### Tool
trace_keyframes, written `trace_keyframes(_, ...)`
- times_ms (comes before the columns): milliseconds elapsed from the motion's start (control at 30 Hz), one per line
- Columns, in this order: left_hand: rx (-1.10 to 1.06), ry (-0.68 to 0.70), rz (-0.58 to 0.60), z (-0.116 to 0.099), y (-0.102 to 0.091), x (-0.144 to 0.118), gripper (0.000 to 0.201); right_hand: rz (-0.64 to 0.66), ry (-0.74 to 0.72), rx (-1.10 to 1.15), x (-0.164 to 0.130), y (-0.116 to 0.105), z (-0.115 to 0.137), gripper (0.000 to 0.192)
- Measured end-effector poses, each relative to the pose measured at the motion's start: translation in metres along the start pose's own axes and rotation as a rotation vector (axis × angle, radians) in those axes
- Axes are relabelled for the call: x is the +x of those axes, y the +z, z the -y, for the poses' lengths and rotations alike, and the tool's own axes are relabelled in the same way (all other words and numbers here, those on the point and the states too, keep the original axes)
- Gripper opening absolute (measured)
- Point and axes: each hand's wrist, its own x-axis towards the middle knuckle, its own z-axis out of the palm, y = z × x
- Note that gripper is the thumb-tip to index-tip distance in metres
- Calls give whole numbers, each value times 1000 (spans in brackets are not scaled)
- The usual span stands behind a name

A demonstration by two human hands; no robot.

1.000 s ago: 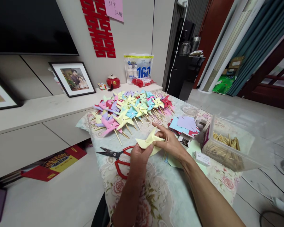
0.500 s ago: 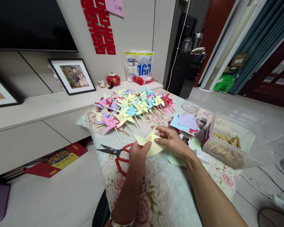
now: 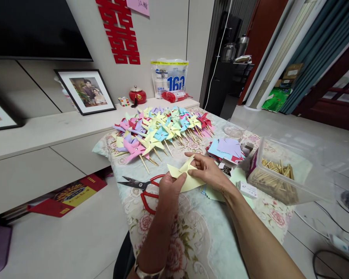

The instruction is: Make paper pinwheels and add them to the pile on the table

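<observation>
Head view. I see my left hand [image 3: 169, 188] and my right hand [image 3: 209, 173] meeting over the near middle of the cloth-covered table [image 3: 192, 240], both closed on one pale yellow paper sheet [image 3: 184, 176] held just above the cloth. The left pinches its near-left edge between thumb and fingers; the right grips its right side, with the index finger laid along the raised top flap.

Governing relation: the sheet lies directly between the two hands, its long axis running left to right and tilted a little upward toward the far-right corner of the table. The folded point stands up at the right hand's fingertips, so the right hand is the nearer one to that flap; the left serves only as an anchor on the low edge.

The red-handled scissors [image 3: 142, 185] lie flat near the table's left edge, touching or just beside the left hand's knuckles; I cannot tell which. The finished pinwheels [image 3: 159, 131] are spread across the far-left part of the table; the stack of cut coloured squares [image 3: 227, 149] and the clear box of wooden sticks [image 3: 275, 178] lie toward the right edge.

Compared with half a second ago, both grips are unchanged and the sheet keeps its tilt; only the view has dipped slightly.
</observation>
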Motion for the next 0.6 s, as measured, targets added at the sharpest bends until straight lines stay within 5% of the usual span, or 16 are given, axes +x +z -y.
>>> trace_keyframes(233, 7, 0, 9, -3, 0, -1, 48, 18, 9, 18, -1, -1, 4, 64)
trace_keyframes(400, -61, 8, 30, -8, -2, -2, 40, -33, -129, -59, -6, -15, 7, 62)
trace_keyframes(600, -85, -8, 71, -12, -6, -2, 32, 141, -296, -216, -15, -31, 14, 29)
